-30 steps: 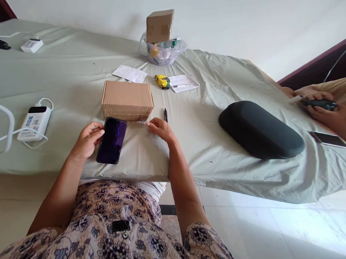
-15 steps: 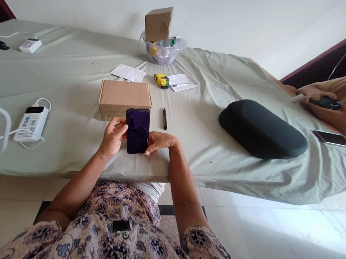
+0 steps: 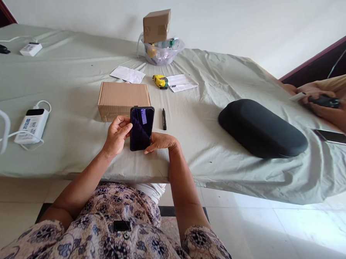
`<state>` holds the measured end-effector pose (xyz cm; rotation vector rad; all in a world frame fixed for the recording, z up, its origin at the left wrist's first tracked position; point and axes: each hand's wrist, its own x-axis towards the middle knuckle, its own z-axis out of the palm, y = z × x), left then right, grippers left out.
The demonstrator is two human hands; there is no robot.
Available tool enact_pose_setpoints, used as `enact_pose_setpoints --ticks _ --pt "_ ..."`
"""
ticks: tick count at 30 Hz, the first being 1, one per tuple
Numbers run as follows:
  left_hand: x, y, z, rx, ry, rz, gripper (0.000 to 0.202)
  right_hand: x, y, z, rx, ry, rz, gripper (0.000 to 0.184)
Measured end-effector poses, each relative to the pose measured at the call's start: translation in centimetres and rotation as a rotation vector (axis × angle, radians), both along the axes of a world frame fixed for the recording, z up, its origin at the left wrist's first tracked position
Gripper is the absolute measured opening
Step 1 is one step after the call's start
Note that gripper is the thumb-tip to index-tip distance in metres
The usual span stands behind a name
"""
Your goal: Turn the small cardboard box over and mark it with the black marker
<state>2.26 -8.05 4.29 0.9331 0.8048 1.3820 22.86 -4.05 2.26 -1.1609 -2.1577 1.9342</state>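
Note:
A dark smartphone (image 3: 141, 128) with a blank screen stands upright in both my hands, just above the near edge of the cloth-covered table (image 3: 77, 70). My left hand (image 3: 117, 136) grips its left side, thumb at the edge. My right hand (image 3: 160, 142) holds its lower right side with fingers curled. Right behind the phone lies a closed cardboard box (image 3: 122, 99), and a black pen (image 3: 164, 118) lies to the right of the box.
A white power bank (image 3: 31, 125) with cables lies at left. Far back are papers (image 3: 128, 74), a yellow tape measure (image 3: 160, 81) and a plastic bowl (image 3: 162, 53) bearing a small box (image 3: 156, 25). A black case (image 3: 261, 128) lies right; another person's hands (image 3: 325, 104) hold a dark device.
My left hand lifted the phone from the table and brought it to the centre in front of the box. My right hand joined it, and both now hold it upright.

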Motion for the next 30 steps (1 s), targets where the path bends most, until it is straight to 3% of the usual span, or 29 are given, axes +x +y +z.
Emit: enact_pose_setpoints --ticks 5,8,10,13,17,21,24,26,30 --pt "-1.2 -0.1 0.2 -0.008 0.042 0.103 0.046 -0.1 0.3 -0.6 -0.101 0.133 0.039 0.057" --pt "-3.4 -0.2 0.3 -0.008 0.102 0.231 0.043 0.0 0.4 -0.5 -0.152 0.233 -0.005 0.073" --pt "-5.4 -0.2 0.6 0.018 0.160 0.358 0.042 0.2 0.5 -0.3 -0.115 0.260 -0.041 0.070" --pt "-9.0 0.2 1.2 0.069 0.229 0.569 0.041 0.6 0.5 0.2 -0.004 0.288 -0.142 0.061" --pt "-13.4 1.1 1.5 0.102 0.222 0.815 0.041 1.1 0.6 0.4 0.195 0.351 -0.432 0.048" --pt "-16.4 2.0 0.5 -0.083 0.359 0.970 0.028 1.4 1.4 -0.5 0.359 0.433 -0.762 0.040" --pt "-17.6 2.7 -0.7 -0.250 0.445 0.994 0.020 1.4 2.2 -1.3 0.431 0.376 -1.001 0.031" --pt "-18.1 3.3 -1.6 -0.279 0.496 0.977 0.015 1.5 2.6 -1.9 0.543 0.246 -1.112 0.019" --pt "-19.1 4.3 -3.4 -0.236 0.606 0.962 0.021 1.9 2.8 -3.0 0.869 -0.128 -1.091 0.011"
